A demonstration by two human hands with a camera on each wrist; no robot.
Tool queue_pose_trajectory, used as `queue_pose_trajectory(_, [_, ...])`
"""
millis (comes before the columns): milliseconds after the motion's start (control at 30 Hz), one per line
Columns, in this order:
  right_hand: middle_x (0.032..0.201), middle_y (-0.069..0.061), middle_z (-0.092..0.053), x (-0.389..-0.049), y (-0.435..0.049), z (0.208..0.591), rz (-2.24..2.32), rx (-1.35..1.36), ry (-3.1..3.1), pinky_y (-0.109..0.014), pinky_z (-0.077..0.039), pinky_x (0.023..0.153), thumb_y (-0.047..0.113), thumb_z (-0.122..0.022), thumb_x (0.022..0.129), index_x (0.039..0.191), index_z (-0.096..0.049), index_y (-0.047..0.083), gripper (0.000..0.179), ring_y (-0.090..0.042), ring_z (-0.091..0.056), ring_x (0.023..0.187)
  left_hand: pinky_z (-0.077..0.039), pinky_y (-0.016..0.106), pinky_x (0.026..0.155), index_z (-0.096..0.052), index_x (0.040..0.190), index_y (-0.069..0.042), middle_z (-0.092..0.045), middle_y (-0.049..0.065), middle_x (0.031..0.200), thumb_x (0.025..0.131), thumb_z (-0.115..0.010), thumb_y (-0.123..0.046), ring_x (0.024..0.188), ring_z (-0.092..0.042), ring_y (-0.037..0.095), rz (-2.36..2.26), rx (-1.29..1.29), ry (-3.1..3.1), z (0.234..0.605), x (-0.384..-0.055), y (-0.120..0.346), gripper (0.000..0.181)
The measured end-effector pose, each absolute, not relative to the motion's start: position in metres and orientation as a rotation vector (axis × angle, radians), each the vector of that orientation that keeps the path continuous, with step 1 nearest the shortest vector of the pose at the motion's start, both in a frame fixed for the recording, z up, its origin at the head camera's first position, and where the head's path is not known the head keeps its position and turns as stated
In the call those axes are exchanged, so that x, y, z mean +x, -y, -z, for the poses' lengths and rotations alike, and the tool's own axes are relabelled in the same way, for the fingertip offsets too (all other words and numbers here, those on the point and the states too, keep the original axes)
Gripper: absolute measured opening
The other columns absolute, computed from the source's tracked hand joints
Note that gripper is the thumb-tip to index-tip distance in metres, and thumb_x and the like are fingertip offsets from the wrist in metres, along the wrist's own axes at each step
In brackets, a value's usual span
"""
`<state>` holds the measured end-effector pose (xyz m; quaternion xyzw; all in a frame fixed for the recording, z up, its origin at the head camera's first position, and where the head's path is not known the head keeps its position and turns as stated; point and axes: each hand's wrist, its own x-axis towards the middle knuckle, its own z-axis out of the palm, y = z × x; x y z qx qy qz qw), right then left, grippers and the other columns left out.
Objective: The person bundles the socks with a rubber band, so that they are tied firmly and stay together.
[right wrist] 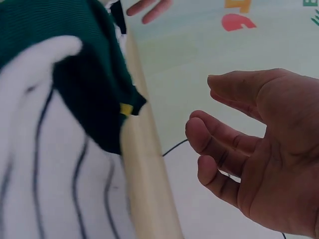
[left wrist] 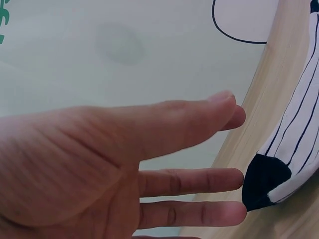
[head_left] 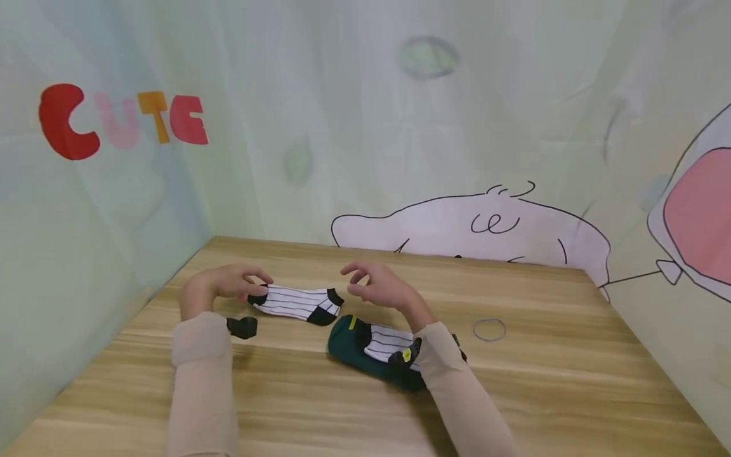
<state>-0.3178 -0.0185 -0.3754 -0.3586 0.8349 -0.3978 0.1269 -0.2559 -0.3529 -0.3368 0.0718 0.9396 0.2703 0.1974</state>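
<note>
A white ankle sock with thin dark stripes and black toe and heel [head_left: 294, 303] lies flat on the table. My left hand [head_left: 228, 280] is over its black toe end, fingers extended; in the left wrist view the fingertips [left wrist: 232, 213] reach right at the black toe [left wrist: 264, 181]. Nothing is gripped there. My right hand [head_left: 381, 287] hovers beyond the other end of that sock, empty, its fingers loosely bent. Below the right wrist lies a dark green sock [head_left: 342, 343] with a yellow mark. A second striped sock [head_left: 385, 341] rests on it, partly hidden by the right wrist.
A thin bluish-grey loop [head_left: 489, 329] lies on the wood-grain table [head_left: 559, 362], to the right of the right forearm. Printed cloth walls [head_left: 297, 127] stand along the table's back and sides. Each wrist carries a small black camera mount [head_left: 242, 327].
</note>
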Motion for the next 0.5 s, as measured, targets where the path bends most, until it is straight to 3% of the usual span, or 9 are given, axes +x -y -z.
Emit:
queue_pose_trajectory(200, [0.125,-0.020,-0.062,-0.315,0.031,0.386,1.142,-1.015,-2.434,-0.035,-0.054,0.082,0.013,-0.062,0.099,0.135,-0.056,0.010,0.037,-0.024,-0.065,0.097,-0.035,0.058,0.094,-0.053,0.140,-0.007,-0.053,0.021,0.124,0.099,-0.061,-0.031,0.099,-0.053,0.032,-0.777,0.142,-2.622,0.334,-0.255,0.349,0.048])
queue_pose_trajectory(500, [0.127,-0.014,-0.060,-0.305,0.041,0.395,1.071,-0.863,-2.436,-0.043,-0.049,0.093,0.018,-0.055,0.101,0.144,-0.049,0.011,0.044,-0.025,-0.058,0.109,-0.034,0.061,0.096,-0.052,0.141,-0.006,-0.050,0.023,0.132,0.099,-0.062,-0.032,0.100,-0.054,0.033,-0.785,0.123,-2.617,0.337,-0.254,0.350,0.050])
